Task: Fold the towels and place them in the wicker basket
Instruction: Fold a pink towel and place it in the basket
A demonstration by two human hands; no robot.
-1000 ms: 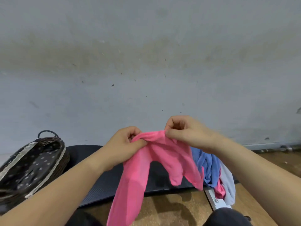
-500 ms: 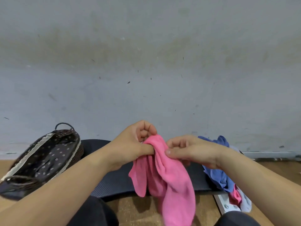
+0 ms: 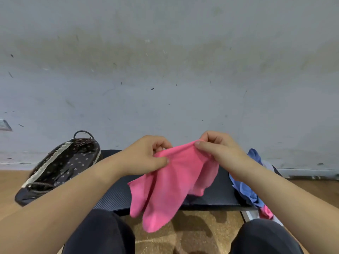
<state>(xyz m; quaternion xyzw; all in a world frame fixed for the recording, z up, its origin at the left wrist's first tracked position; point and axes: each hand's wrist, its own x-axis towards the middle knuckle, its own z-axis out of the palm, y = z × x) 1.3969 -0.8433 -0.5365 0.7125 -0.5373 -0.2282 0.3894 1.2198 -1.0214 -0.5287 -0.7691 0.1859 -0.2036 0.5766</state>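
**Head view: the only view supplied**

- **Pink towel**: the task's thing. It is held in the air between both hands, above the dark mat and the person's knees, and well apart from the basket. The top edge is drawn fairly taut from hand to hand. The rest hangs in loose, uneven folds with two lobes at the bottom.
- **Left hand**: the thumb is pressed against curled fingers, pinching the towel's top edge at its left end.
- **Right hand**: the thumb lies along the front with the fingers curled behind, pinching the same edge at its right end.
- **Wicker basket**: it sits on the wooden floor at left, beside the mat. It has a dark dotted lining, pale trim and a loop handle at the far end. No towel shows inside.
- **Towel pile**: blue, pink and pale cloths lie at the mat's right end, partly hidden by the right forearm.
- **Wall**: grey and scuffed, behind everything.

**Handling note (judgement)**

- The towel looks thin, light and entirely limp, so it will not keep a shape unsupported.
- A light pinch holds it, and it is not fragile.
- It is best taken at two adjacent corners so that it hangs square.
- Whether the present pinches sit on true corners cannot be told.
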